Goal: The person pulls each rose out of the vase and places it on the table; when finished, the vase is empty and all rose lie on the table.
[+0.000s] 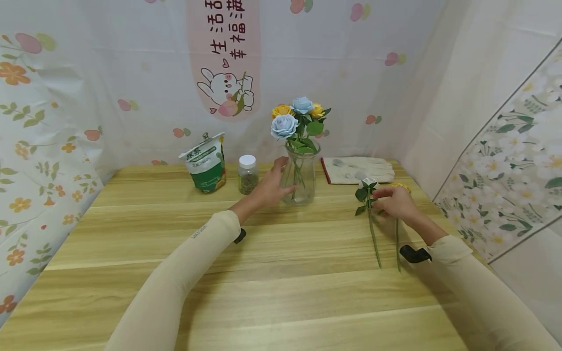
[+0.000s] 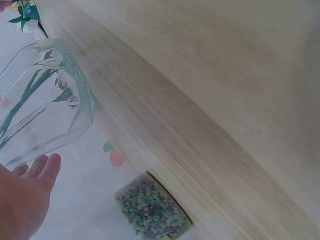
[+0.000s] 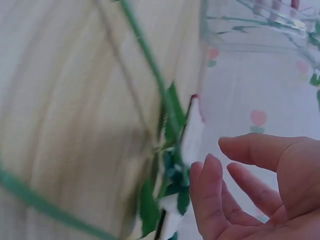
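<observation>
A person's right hand, thumb and fingers parted, sits beside a white rose, its leafy stem just left of the fingertips; whether they touch cannot be told. A yellow flower shows partly behind that hand. The left hand, fingers spread, is at the near-left side of a glass vase of blue roses and yellow roses. Farther out on the desk stand a jar and a green-and-white pouch, left of the vase
</observation>
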Available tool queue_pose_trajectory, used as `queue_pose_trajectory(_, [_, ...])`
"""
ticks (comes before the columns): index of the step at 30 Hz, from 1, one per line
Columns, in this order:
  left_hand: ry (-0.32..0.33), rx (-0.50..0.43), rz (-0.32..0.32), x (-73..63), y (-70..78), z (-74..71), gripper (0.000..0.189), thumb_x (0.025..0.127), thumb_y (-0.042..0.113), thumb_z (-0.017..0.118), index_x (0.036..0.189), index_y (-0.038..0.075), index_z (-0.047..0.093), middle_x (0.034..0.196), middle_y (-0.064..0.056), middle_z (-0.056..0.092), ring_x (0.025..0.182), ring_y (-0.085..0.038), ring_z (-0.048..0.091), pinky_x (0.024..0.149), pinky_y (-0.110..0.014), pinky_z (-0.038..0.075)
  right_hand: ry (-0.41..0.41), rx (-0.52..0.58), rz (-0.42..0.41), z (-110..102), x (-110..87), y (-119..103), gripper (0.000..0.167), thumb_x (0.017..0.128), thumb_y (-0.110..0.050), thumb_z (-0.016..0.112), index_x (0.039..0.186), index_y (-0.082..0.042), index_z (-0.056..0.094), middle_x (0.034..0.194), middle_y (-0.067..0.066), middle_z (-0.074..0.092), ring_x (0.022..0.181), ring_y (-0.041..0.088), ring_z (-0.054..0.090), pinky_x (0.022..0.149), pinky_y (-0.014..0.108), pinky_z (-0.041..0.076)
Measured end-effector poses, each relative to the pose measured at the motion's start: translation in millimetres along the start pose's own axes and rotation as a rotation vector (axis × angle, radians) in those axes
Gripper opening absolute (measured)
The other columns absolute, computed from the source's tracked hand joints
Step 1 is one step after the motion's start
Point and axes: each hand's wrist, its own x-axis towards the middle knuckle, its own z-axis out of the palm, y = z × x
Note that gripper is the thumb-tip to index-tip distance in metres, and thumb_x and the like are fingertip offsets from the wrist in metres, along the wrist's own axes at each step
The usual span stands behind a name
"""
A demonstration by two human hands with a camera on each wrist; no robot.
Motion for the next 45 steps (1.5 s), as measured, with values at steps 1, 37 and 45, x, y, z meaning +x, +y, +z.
queue_pose_trajectory(1, [0.0, -0.002, 0.0, 0.0, -0.6, -0.4, 0.084, 0.093, 0.025, 0.072, 0.153, 0.01, 0.015, 0.159, -0.015, 0.027, 0.139, -0.032, 0.041, 0.11, -0.045, 0.038, 0.009, -0.005, 0.0, 0.2, 1.2, -2.5, 0.04, 0.093, -0.009, 0.067, 0.128, 0.009, 0.059, 0.13, 0.031, 0.057, 0.085, 0.032, 0.072, 0.069, 0.037, 0.059])
queue_pose_trajectory(37, [-0.002, 0.003, 0.025, 1.3, -4.0, -1.2, 0.084, 0.092, 0.022, 0.073, 0.152, 0.008, 0.015, 0.159, -0.015, 0.026, 0.138, -0.032, 0.042, 0.11, -0.043, 0.038, 0.238, 0.079, -0.457, 67.0, 9.5, -148.8, 0.02, 0.093, -0.003, 0.062, 0.109, -0.001, 0.074, 0.106, 0.017, 0.072, 0.071, 0.014, 0.068, 0.055, 0.024, 0.054])
queue_pose_trajectory(45, [0.003, -0.009, 0.045, 1.6, -4.7, -1.6, 0.084, 0.091, 0.02, 0.074, 0.152, 0.007, 0.017, 0.158, -0.015, 0.028, 0.136, -0.034, 0.045, 0.109, -0.043, 0.04, 0.289, 0.103, -0.544, 75.6, 19.1, -178.3, 0.025, 0.091, 0.001, 0.06, 0.114, 0.003, 0.07, 0.106, 0.016, 0.072, 0.079, 0.026, 0.068, 0.049, 0.022, 0.045])
